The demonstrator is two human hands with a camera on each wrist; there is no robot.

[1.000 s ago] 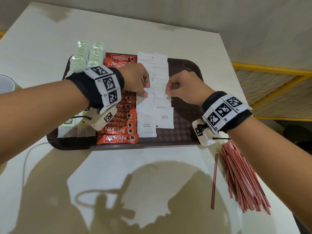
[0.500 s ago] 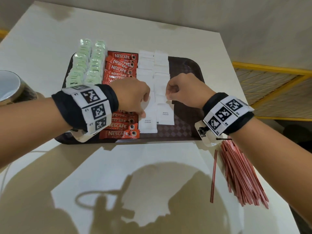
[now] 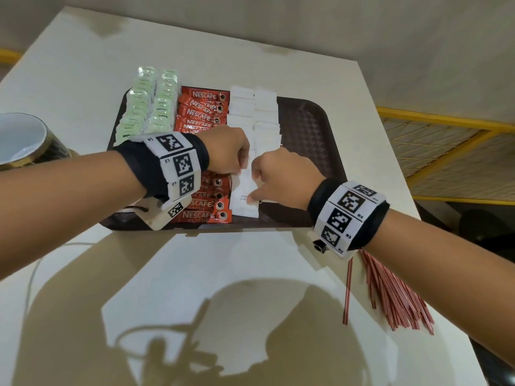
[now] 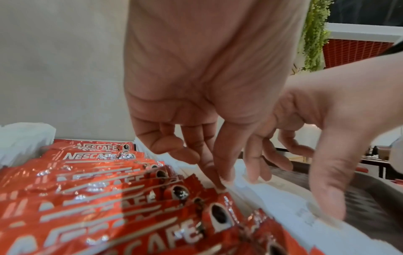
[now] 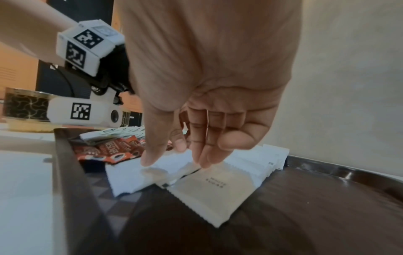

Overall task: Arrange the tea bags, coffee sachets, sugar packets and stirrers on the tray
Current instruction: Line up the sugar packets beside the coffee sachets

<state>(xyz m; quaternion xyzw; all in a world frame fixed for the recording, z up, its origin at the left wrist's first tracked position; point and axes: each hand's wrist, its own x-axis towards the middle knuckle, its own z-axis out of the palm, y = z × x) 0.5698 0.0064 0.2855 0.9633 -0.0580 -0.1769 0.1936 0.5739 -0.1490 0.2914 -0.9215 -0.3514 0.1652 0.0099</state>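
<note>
Both hands over sugar packets (image 3: 245, 190) at tray (image 3: 306, 129) 6 o'clock. Left hand (image 3: 225, 151) fingertips press the left column's edge; right hand (image 3: 278, 176) thumb presses a near packet; neither grasps. Risk: sideways push skews rows into coffee sachets (image 3: 206, 210). Stirrers (image 3: 390, 296) off-tray at 4 o'clock.

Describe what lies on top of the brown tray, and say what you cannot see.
On the tray: green tea bags, red coffee sachets, white sugar packets. Both hands cover the middle of these rows.
</note>
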